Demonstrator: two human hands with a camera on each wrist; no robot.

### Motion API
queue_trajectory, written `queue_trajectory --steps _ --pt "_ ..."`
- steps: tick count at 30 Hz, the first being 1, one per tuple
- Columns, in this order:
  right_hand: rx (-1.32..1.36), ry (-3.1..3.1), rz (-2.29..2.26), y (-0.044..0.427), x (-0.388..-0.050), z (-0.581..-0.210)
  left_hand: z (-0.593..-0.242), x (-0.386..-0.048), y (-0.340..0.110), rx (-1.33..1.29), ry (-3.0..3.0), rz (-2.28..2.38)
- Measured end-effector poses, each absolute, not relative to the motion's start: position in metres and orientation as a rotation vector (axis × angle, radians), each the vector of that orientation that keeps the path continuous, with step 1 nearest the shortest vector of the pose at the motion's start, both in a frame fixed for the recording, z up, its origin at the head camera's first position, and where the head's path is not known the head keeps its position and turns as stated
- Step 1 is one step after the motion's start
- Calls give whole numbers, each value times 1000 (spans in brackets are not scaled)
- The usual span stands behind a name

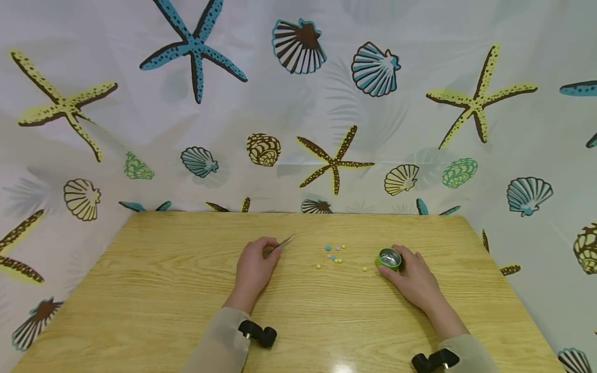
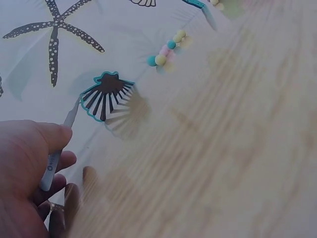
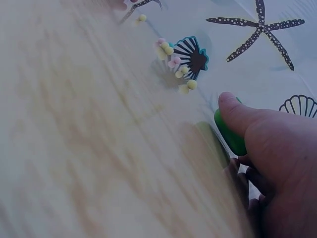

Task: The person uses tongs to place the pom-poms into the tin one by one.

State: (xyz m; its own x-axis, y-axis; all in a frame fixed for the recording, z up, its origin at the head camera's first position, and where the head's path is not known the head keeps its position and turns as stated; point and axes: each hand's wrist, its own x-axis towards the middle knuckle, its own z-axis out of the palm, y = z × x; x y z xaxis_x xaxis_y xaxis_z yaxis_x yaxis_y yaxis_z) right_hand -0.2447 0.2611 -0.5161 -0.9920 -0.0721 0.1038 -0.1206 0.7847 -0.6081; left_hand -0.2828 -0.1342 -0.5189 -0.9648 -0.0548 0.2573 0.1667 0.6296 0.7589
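My left hand (image 1: 255, 264) pinches a pair of metal tweezers (image 1: 286, 241), their tips pointing right toward the beads. In the left wrist view the tweezers (image 2: 58, 151) lie between thumb and fingers. Over on the right, my right hand (image 1: 415, 277) grips a small round green tin (image 1: 389, 259), open at the top and silvery inside. Thumb and fingers curl round its sides; in the right wrist view the green tin (image 3: 230, 130) is partly hidden by the thumb. Several small pink, blue and yellow beads (image 1: 338, 248) lie scattered between the two hands.
The wooden table (image 1: 154, 290) reaches back to a white cloth (image 1: 280, 114) printed with shells and starfish. One yellow bead (image 1: 365, 269) lies just left of the tin, another yellow bead (image 1: 318, 267) nearer the left hand. Dark mounts (image 1: 258, 334) sit on both wrists.
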Motion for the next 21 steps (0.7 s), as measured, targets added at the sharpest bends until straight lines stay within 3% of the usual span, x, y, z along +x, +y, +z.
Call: queue_trajectory --steps 21 --pt "161 -2903 1005 263 -242 -514 -515 -280 -133 -89 -2557 -1336"
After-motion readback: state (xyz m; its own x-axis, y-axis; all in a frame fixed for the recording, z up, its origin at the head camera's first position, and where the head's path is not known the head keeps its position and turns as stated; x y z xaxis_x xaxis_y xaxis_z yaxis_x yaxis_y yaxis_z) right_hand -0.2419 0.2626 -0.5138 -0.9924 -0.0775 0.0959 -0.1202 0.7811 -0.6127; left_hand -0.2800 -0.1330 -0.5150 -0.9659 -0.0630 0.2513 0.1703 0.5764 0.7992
